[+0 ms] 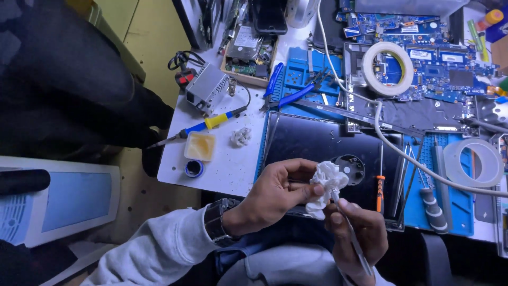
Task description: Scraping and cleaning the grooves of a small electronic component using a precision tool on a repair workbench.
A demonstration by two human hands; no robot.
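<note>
Bench is pretty packed here. The left hand is pinching a crumpled white tissue wad between thumb and fingers, held up over the near edge of the dark laptop panel that lies flat on the blue work mat. The right hand is closed around a thin metal tool, looks like tweezers, with the tip pushed up into the tissue, so the two are touching right there. There's a dark wristwatch on the left wrist and a light grey sleeve behind it. Just beyond the tissue sits a small round black fan on the panel, and just right of that an orange-handled screwdriver lying near-to-far. Further left on the white table you've got a second, smaller tissue wad, a square yellowish sponge tray, a little round blue tin and a soldering iron with a blue and yellow handle, with its grey metal stand farther back. At the far right there's a blue laptop motherboard with a roll of white tape on top of it, plus a white cable snaking across to the right, and a clear tape roll near the right edge.
</note>
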